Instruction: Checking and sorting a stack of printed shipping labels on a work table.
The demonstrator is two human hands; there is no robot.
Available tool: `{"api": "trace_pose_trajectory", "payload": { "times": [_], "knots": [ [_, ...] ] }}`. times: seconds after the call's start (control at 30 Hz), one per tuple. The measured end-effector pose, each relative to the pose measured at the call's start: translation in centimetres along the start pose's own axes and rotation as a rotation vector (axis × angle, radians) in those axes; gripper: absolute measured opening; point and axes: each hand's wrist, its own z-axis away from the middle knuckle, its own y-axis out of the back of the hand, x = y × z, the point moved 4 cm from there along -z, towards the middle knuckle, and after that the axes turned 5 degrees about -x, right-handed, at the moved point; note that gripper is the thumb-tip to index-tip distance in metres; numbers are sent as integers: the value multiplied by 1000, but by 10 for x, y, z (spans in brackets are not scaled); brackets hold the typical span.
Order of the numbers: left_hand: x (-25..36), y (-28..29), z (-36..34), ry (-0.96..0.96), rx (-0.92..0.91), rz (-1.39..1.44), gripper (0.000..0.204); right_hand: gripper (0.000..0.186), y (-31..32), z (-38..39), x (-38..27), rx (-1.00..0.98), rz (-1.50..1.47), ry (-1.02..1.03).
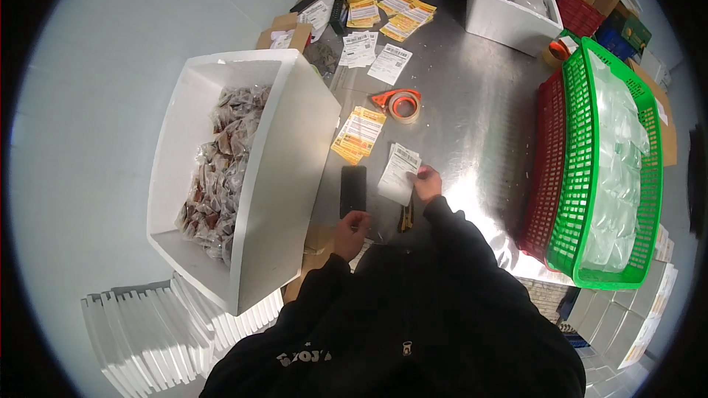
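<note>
My right hand [427, 183] pinches the right edge of a small stack of white printed labels [398, 177] on the metal table. My left hand [352, 235] is at the lower end of a black smartphone [354, 189] lying flat. Its fingers are curled in, and what they hold, if anything, is hidden. Just below the labels lies a black and yellow box cutter [406, 218]. Above the phone is a fanned pile of yellow and white cards [359, 135]. An orange tape dispenser [402, 105] with a tape roll rests farther up.
At left, a large white foam box [284, 177] holds bagged brown pieces [220, 169]. A green basket [579, 177] of clear bags stands at right against a red basket [542, 169]. Farther back are loose labels [389, 63], more cards [408, 16] and another foam box [509, 28].
</note>
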Motion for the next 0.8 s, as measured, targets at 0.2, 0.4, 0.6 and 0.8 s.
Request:
{"api": "trace_pose_trajectory", "payload": {
  "times": [0.2, 0.4, 0.6, 0.8],
  "knots": [
    [44, 18, -21, -278, 258, 141, 34, 17, 21, 60, -101, -337, -450, -78],
    [136, 14, -45, -260, -168, 274, 27, 24, 56, 95, -184, -422, -493, 64],
    [169, 23, -54, -376, -155, 388, 23, 24, 66, 104, -212, -413, -555, 115],
    [178, 25, -48, -312, -164, 506, 24, 24, 72, 111, -215, -343, -638, 154]
  ]
}}
